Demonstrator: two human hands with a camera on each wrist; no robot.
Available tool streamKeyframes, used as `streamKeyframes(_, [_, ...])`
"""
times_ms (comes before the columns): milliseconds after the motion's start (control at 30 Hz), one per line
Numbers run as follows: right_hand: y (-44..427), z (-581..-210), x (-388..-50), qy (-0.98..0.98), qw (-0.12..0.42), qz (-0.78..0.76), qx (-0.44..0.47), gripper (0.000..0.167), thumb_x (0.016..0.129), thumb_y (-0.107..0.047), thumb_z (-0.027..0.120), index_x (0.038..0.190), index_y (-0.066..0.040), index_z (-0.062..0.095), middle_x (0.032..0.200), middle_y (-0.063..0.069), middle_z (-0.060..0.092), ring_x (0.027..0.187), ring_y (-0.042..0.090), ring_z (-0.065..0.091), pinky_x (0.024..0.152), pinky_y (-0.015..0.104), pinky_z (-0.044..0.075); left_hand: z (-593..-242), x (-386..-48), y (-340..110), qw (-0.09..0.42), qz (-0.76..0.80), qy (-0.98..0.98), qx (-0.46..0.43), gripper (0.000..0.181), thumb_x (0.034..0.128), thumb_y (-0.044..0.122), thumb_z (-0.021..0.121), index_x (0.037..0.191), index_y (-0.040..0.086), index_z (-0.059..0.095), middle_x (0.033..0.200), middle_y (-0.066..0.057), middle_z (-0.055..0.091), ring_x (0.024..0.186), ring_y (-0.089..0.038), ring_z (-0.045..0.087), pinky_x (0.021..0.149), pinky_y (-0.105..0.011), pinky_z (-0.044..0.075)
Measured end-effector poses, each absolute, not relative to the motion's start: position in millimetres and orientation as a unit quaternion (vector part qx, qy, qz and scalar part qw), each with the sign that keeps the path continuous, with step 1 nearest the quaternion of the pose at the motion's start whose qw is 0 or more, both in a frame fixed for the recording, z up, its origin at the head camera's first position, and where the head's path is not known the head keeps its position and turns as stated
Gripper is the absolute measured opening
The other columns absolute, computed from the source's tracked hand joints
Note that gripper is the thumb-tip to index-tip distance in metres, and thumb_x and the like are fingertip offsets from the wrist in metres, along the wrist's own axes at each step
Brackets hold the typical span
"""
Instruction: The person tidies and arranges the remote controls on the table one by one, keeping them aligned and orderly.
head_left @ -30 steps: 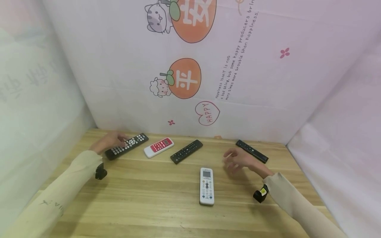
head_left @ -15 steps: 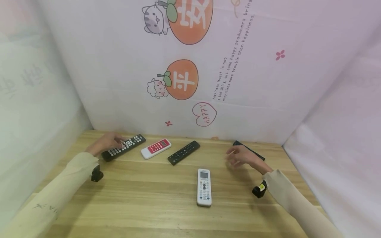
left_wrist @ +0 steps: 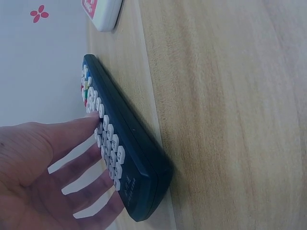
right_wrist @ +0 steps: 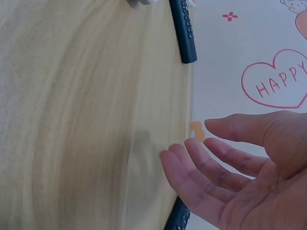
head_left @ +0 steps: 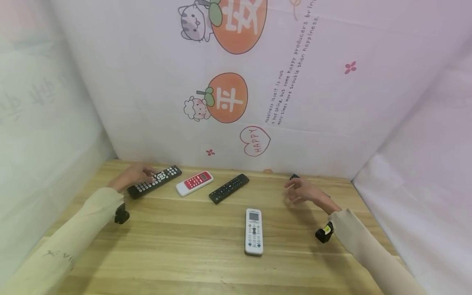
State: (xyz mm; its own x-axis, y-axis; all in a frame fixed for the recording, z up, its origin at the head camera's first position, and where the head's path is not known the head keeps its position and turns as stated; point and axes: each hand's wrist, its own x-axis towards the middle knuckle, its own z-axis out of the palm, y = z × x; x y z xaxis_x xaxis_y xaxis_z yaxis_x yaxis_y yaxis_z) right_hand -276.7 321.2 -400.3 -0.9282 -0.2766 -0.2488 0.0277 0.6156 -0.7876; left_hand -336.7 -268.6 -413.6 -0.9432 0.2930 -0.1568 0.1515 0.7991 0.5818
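Pinched the large black remote point(left_wrist: 125, 143), far left on the bench point(head_left: 184, 254), in the left hand point(head_left: 134, 176), held the right hand point(head_left: 304, 190) loosely spread by the slim black remote point(right_wrist: 178, 218) — and risked stray presses or slipping from bearing on keys point(left_wrist: 115, 142).

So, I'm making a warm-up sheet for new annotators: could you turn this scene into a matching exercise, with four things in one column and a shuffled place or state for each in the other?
1. Left hand
2. Right hand
3. Red-and-white remote
4. White remote

A. Lies nearer the person than the other remotes
B. Grasps nothing
C. Lies between two other remotes
D. Has its thumb on the white-buttoned black remote

Pairs: 1-D, 2-B, 3-C, 4-A
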Motion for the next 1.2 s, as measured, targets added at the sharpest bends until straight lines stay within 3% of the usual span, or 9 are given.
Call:
streamKeyframes(400, [338.3,-393.6,-284.4,0.872,0.151,-0.463,-0.047,0.043,0.106,-0.003,0.053,0.142,0.019,0.045,0.128,0.038,0.058,0.101,0.036,0.068,0.089,0.054,0.063,-415.4,-340.8,-267.5,0.124,0.287,0.944,0.109,0.047,0.0974,0.013,0.069,0.140,-0.006,0.059,0.135,-0.039,0.058,0.123,-0.053,0.057,0.105,-0.065,0.047])
streamKeyframes(600, [347.2,-394.7,-283.0,0.873,0.146,-0.463,-0.047,0.044,0.107,-0.006,0.052,0.144,0.017,0.043,0.139,0.042,0.050,0.110,0.043,0.066,0.093,0.058,0.061,-415.0,-343.0,-265.2,0.122,0.286,0.944,0.112,0.048,0.0977,0.014,0.068,0.140,-0.006,0.058,0.136,-0.039,0.058,0.124,-0.053,0.057,0.106,-0.065,0.048])
streamKeyframes(833, [356.2,-400.7,-290.1,0.893,0.119,-0.432,-0.041,0.041,0.107,-0.006,0.054,0.142,0.015,0.048,0.132,0.040,0.057,0.103,0.040,0.070,0.088,0.054,0.063,-412.8,-340.7,-265.2,0.117,0.275,0.947,0.120,0.048,0.0967,0.014,0.070,0.138,-0.007,0.059,0.133,-0.039,0.059,0.121,-0.053,0.058,0.104,-0.065,0.048])
streamKeyframes(1200, [366.9,-407.7,-297.9,0.923,0.061,-0.375,-0.057,0.040,0.106,-0.005,0.053,0.140,0.015,0.051,0.134,0.042,0.056,0.110,0.050,0.065,0.089,0.054,0.063,-413.9,-337.7,-266.3,0.106,0.274,0.947,0.128,0.048,0.0965,0.015,0.071,0.137,-0.008,0.060,0.131,-0.039,0.060,0.118,-0.053,0.059,0.101,-0.065,0.050])
